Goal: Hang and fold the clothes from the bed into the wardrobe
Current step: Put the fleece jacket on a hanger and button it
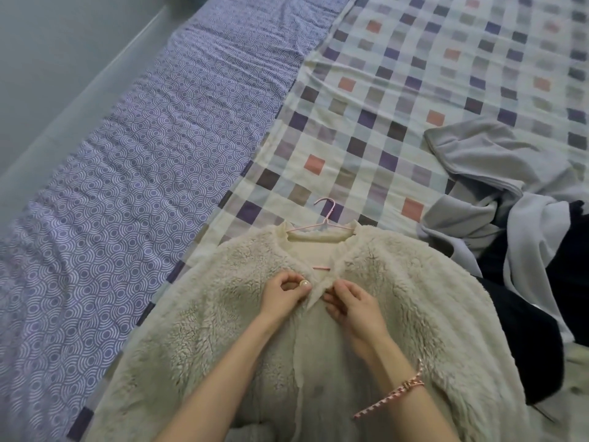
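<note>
Evidently the coat (pixel 408 282) is soft and floppy: your left hand (pixel 284 295) pinches its button (pixel 305 283), your right hand (pixel 349 303) its edge; lift by the twelve-o'clock hanger (pixel 325 218).

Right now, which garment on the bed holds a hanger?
The cream fleece jacket: pink hanger in its neck. The grey top and dark clothes have none.

A single camera, worn on the person's head, looks forward and steeply down over the bed (pixel 414 74). Both forearms enter from the bottom edge. The left hand (pixel 283 295) and right hand (pixel 353 301) sit just below the middle of the frame, close to the lens, pinching the fleece jacket (pixel 430 298) that fills the lower part. The wide angle runs the bed diagonally towards the upper right. A plain grey surface (pixel 47 59) takes the upper left corner.
</note>
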`<state>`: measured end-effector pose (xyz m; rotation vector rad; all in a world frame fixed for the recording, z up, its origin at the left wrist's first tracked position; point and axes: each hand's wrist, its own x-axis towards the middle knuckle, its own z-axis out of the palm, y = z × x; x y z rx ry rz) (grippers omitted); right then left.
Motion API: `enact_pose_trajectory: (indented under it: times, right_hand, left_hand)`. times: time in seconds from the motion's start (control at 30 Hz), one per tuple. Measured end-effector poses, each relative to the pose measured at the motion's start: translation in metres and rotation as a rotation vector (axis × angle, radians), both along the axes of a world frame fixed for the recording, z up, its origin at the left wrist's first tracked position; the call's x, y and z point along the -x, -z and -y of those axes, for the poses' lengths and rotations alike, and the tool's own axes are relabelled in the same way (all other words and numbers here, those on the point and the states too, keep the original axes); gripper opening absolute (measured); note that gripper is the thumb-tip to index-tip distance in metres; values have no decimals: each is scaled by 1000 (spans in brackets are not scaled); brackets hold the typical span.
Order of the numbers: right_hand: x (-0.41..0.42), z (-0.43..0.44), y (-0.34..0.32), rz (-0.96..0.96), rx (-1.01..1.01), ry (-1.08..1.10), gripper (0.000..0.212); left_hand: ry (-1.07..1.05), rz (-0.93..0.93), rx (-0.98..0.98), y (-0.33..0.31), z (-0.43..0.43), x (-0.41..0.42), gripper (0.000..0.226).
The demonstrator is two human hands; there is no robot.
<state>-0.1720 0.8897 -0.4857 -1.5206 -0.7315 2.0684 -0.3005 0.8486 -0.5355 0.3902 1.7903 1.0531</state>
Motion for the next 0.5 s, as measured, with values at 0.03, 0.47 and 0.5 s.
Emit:
enact_pose_trajectory:
  times: [0.03,0.47,0.5]
  right_hand:
    - [1,3,5,-14,17,11,15]
    - [10,33,28,536,-782,-512,24]
    - [11,35,29,556,-807,-525,24]
  left_hand:
    - [1,3,-8,0,2,-1,27]
    - [8,115,45,-8,0,-1,21]
    - [9,84,46,-7,1,-2,22]
